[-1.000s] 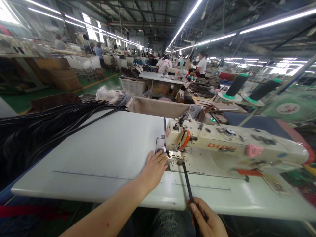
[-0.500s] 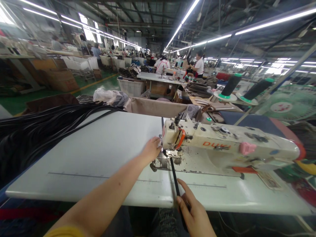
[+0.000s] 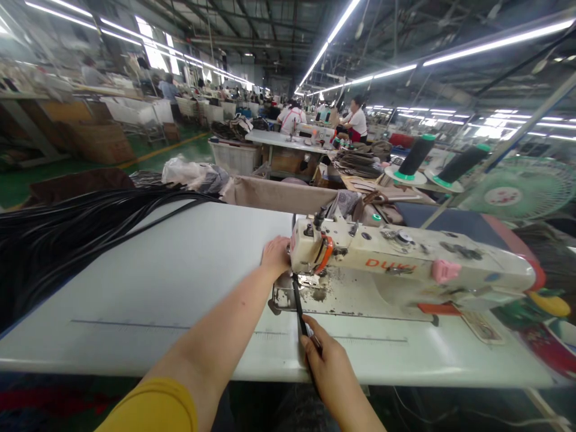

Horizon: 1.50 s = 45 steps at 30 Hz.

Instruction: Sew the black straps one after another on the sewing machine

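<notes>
A long black strap (image 3: 299,303) runs front to back under the needle area of a white sewing machine (image 3: 360,246), and its far end shows behind the machine head. My right hand (image 3: 327,360) is closed round the near part of the strap, close to the table's front edge, with a small metallic glint at its fingers. My left hand (image 3: 275,255) reaches to the left side of the machine head, beside the needle area. Its fingertips are hidden behind the head, so its grip does not show.
A heap of black straps (image 3: 54,240) covers the left of the white table (image 3: 180,282), which bears a printed ruler line. Black thread cones (image 3: 416,157) and a green fan (image 3: 517,192) stand at right. Beyond are a fabric-lined bin (image 3: 279,195) and co-workers.
My right hand has moved left and slightly forward with the strap, which now lies further left at the needle area. My left hand has shifted slightly forward along the machine head. The view has shifted a little.
</notes>
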Each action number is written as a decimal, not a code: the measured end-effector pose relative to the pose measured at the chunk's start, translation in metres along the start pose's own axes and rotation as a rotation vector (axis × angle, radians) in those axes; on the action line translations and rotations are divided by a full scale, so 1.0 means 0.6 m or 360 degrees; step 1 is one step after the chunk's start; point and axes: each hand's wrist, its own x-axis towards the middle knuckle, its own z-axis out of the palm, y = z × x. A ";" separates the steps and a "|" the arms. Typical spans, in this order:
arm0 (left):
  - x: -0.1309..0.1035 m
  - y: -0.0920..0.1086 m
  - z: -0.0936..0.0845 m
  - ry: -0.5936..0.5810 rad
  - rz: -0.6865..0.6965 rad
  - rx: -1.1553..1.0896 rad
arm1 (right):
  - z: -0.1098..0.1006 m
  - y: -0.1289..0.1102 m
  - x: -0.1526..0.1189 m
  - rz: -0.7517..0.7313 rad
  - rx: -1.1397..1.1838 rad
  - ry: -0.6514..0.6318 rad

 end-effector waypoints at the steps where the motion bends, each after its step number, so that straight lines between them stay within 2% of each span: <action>1: 0.000 0.000 0.000 -0.0006 0.0013 0.0000 | 0.002 -0.001 0.001 0.0013 0.0005 0.0001; 11: -0.002 -0.006 0.001 -0.0013 0.0069 -0.0043 | 0.006 0.000 0.004 0.0026 0.0008 0.0030; 16: -0.007 -0.010 -0.007 -0.0047 0.0185 -0.0125 | 0.008 0.004 0.004 -0.0008 -0.0003 0.0074; 23: -0.006 -0.011 -0.008 -0.0007 0.0176 -0.0201 | 0.010 -0.007 0.010 0.0084 -0.0091 0.0012; 30: -0.004 -0.015 -0.005 0.0019 0.0155 -0.0353 | 0.016 0.001 0.016 0.0090 -0.0050 0.0110; 36: 0.000 -0.026 0.004 0.0156 0.0012 -0.0593 | 0.015 -0.002 0.017 -0.0122 -0.0072 0.0257; 39: -0.001 -0.031 0.003 0.0282 -0.0122 -0.0740 | 0.010 -0.002 0.010 -0.0124 -0.0112 0.0338; 45: -0.039 -0.035 0.000 0.0444 -0.0370 -0.1179 | 0.008 0.006 0.003 -0.0260 0.0011 0.0530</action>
